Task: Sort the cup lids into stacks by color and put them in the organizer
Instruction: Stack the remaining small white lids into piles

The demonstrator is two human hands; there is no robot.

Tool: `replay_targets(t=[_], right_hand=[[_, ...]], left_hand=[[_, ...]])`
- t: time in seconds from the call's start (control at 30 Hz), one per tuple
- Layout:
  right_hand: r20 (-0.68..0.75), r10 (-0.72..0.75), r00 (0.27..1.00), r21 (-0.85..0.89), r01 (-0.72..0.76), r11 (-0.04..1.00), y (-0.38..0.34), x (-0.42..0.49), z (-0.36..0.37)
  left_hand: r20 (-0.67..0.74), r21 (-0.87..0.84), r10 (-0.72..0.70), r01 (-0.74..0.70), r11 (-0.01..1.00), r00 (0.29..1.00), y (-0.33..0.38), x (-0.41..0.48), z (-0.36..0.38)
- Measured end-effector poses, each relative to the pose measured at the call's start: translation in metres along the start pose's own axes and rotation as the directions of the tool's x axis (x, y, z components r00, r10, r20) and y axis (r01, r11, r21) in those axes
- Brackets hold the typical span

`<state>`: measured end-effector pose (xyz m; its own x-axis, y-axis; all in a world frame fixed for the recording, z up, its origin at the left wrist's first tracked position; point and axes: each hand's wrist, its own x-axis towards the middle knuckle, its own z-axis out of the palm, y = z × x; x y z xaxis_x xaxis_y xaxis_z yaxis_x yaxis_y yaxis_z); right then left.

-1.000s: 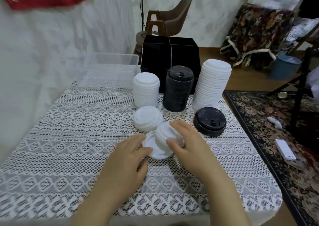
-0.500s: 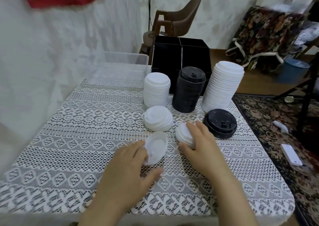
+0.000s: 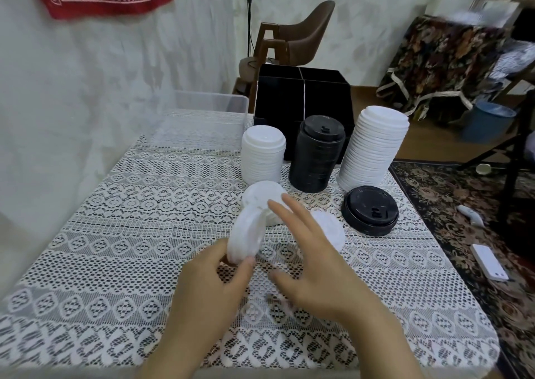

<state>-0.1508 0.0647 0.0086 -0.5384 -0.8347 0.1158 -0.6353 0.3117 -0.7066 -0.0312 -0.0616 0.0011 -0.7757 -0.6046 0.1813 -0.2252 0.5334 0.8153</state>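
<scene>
The thumb and fingertips of the left hand [image 3: 214, 286] pinch the near edge of one white lid [image 3: 247, 236]. The lid stands almost on its rim and leans a little to the left, lifted off the lace cloth [image 3: 130, 234]. I think it is held by the edge so that it can be turned and dropped onto a pile of the same color. The left wrist bends slightly inward, and the forearm comes in from the near side of the table.

The right hand [image 3: 312, 263] holds nothing. Its fingers [image 3: 278, 207] are straight and spread, palm down, above a second white lid [image 3: 333, 231] that lies flat on the cloth. The hand is blurred, so I cannot tell whether it touches this lid. The right forearm also enters from the near side, at a slant toward the left.

Just behind the lifted lid sits a low white pile [image 3: 257, 196], which is probably where it belongs. Farther away there is a row of stacks: a short white stack [image 3: 263, 158] on the left, a black stack [image 3: 318, 152] in the middle and a tall white stack [image 3: 373, 150] on the right. A low black pile [image 3: 370, 213] lies to the right of the hands. The black organizer [image 3: 301, 89] stands at the far end, directly behind the row. I cannot see into its compartments. All the stacks are outside it, so I judge that the sorting is almost finished and the loading has not begun.
</scene>
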Motion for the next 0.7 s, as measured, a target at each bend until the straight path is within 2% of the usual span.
replay_targets(t=[0.07, 0.13, 0.23, 0.37, 0.5, 0.7], right_hand=[[0.021, -0.018, 1.000, 0.002, 0.018, 1.000, -0.005, 0.001, 0.006], [0.001, -0.022, 1.000, 0.003, 0.022, 1.000, -0.008, 0.003, 0.010], [-0.042, -0.021, 0.999, -0.019, 0.020, 1.000, -0.009, 0.006, 0.013], [-0.047, 0.000, 0.999, -0.058, -0.003, 0.998, -0.010, 0.007, 0.015], [0.030, 0.011, 0.999, -0.108, -0.008, 0.994, -0.011, 0.008, 0.015], [0.078, 0.003, 0.997, -0.217, 0.014, 0.976, -0.011, 0.010, 0.023]], left_hand=[[-0.005, -0.208, -0.064, 0.062, 0.976, 0.998, 0.001, 0.002, -0.003], [0.062, -0.378, -0.128, 0.142, 0.915, 0.990, 0.002, 0.003, -0.005], [0.154, -0.454, -0.171, 0.224, 0.863, 0.973, 0.002, 0.003, -0.006], [0.137, -0.335, -0.189, 0.225, 0.915, 0.972, -0.007, 0.005, -0.008], [0.174, -0.169, -0.062, 0.091, 0.981, 0.983, -0.010, 0.006, -0.015], [0.207, 0.103, -0.059, 0.039, 0.994, 0.976, -0.022, 0.011, -0.017]])
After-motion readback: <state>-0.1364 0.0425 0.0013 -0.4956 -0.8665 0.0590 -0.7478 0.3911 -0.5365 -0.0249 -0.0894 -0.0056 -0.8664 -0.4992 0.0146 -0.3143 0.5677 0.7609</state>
